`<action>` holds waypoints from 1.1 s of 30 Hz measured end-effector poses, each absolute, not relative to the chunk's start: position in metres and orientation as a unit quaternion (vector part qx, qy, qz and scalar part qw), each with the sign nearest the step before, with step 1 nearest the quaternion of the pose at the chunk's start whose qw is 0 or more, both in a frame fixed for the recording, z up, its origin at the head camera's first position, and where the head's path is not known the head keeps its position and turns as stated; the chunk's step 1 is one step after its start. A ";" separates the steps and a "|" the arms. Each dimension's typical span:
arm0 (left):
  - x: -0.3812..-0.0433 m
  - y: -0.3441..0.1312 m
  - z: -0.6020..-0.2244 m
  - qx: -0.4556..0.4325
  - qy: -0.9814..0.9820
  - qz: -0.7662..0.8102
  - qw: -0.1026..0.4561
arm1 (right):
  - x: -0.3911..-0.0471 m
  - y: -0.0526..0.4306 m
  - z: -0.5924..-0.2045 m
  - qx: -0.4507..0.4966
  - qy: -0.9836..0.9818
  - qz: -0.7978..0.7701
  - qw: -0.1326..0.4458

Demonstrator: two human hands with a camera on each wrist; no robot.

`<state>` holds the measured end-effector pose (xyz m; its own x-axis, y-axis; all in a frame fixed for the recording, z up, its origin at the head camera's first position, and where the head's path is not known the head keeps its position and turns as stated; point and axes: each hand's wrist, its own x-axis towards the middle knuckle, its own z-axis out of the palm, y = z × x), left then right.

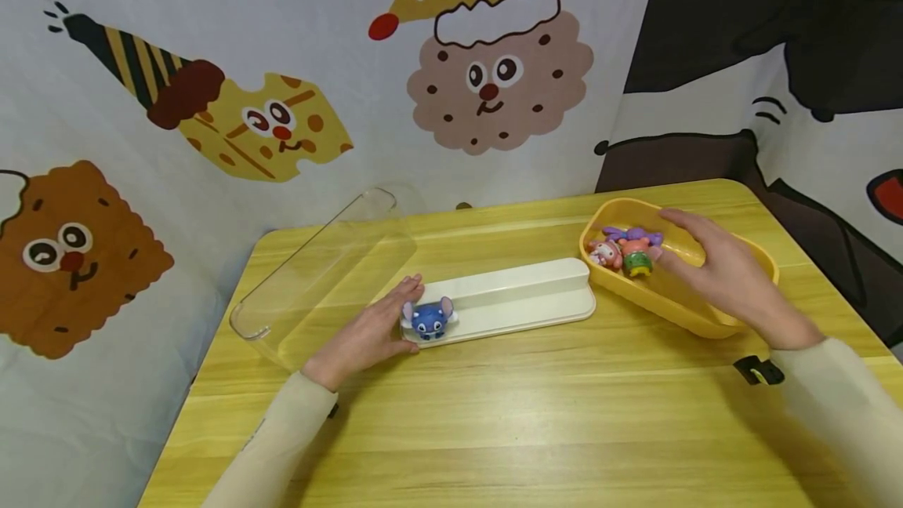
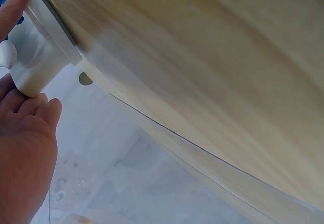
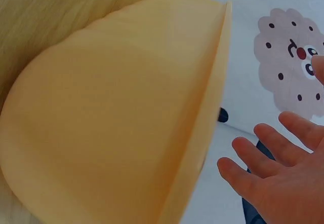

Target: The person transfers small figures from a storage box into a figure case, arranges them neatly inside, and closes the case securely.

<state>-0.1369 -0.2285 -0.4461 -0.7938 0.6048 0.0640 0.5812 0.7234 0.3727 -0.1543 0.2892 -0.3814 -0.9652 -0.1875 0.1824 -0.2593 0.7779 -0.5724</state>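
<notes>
A printed cartoon backdrop [image 1: 303,14] covers the wall behind a yellow wood-grain table [image 1: 494,429]. Near the table's centre lies a white ledged tray [image 1: 536,306], and a blue Stitch figurine [image 1: 429,320] stands upright at its nine o'clock end. The left hand [image 1: 363,343] grips that end, thumb on one side and curled fingers on the other. Up at ten o'clock there's a clear rectangular box [image 1: 328,281]. At two o'clock, the right hand [image 1: 723,269] hangs over a yellow bin [image 1: 652,300] with spread fingers, holding nothing. Three figurines cluster in the bin's ten o'clock end: a pink-and-white one [image 1: 604,254], a purple one [image 1: 638,235] and a pink-headed one in green [image 1: 637,259]. I'd guess they're light, stiff, slightly slick plastic, hardly fragile; best pinched round the body, since ears or limbs look awkward to hold.
</notes>
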 end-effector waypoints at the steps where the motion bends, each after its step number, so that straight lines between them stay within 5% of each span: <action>1: -0.137 -0.228 -0.446 0.321 0.927 0.191 0.030 | -0.156 0.290 -0.381 0.115 -0.943 0.306 0.054; 33: -0.135 -0.227 -0.444 0.313 0.929 0.193 0.034 | -0.195 0.292 -0.422 0.136 -0.949 0.280 -0.051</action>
<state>-0.1351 -0.2273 -0.4444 -0.8014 0.5953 0.0579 0.5690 0.7289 0.3807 -0.1952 0.2921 -0.4222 -0.9581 -0.2858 -0.0203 -0.2290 0.8065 -0.5451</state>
